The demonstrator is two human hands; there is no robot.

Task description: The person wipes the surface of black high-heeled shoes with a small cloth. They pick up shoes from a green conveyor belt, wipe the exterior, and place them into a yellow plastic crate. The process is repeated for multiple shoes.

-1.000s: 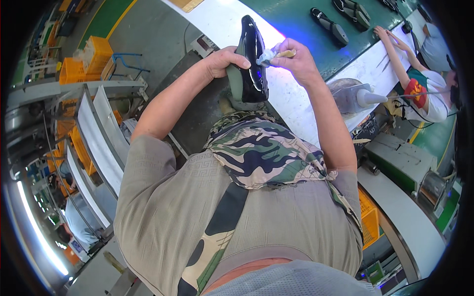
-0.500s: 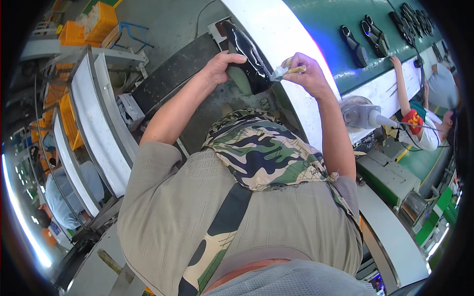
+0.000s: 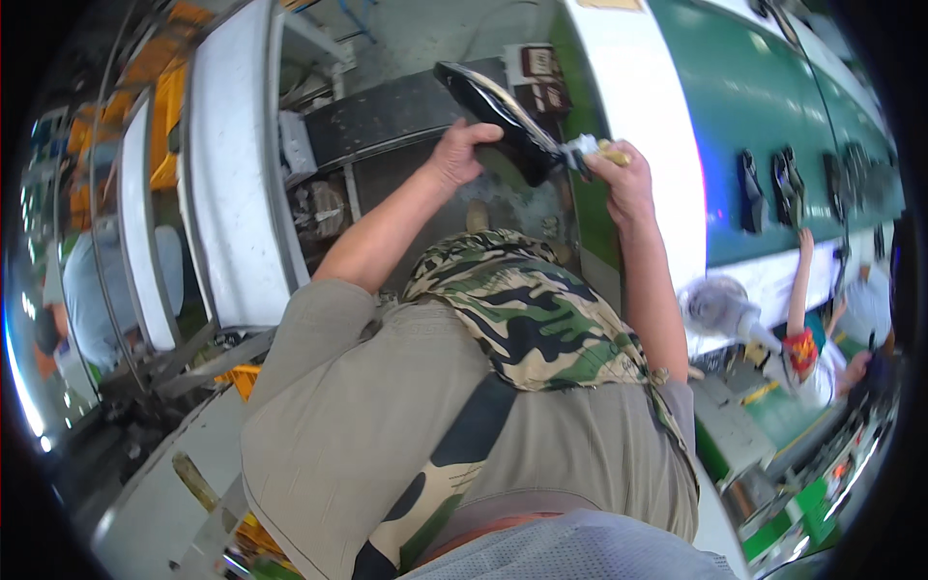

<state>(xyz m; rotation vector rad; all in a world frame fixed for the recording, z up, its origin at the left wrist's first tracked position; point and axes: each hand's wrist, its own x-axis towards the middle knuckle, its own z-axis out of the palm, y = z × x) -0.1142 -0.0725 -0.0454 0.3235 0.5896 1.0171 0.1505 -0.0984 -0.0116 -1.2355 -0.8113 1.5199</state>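
My left hand [image 3: 462, 153] is closed around the side of a glossy black shoe [image 3: 510, 126], its thumb lying along the upper. The shoe is tilted, with one end pointing up and left and the other down toward my right hand. My right hand [image 3: 626, 182] pinches a thin yellowish stick-like tool [image 3: 612, 153]. At the tool's tip is a pale, bluish-white wad of cloth [image 3: 578, 148], at the shoe's lower right end. Whether the wad presses on the shoe or only overlaps it in view, I cannot tell.
To the right runs a green conveyor belt [image 3: 710, 116] with a white border [image 3: 638, 77]; black shoes [image 3: 750, 190] lie on it. A co-worker's arm [image 3: 799, 275] reaches toward them. A dark bench [image 3: 396, 114] and small boxes [image 3: 536, 70] are ahead. White-panelled racks [image 3: 235, 174] stand left.
The whole view has swung, so the bench and racks sit farther right. Both hands, with the shoe and tool still held, appear slightly lower and to the right.
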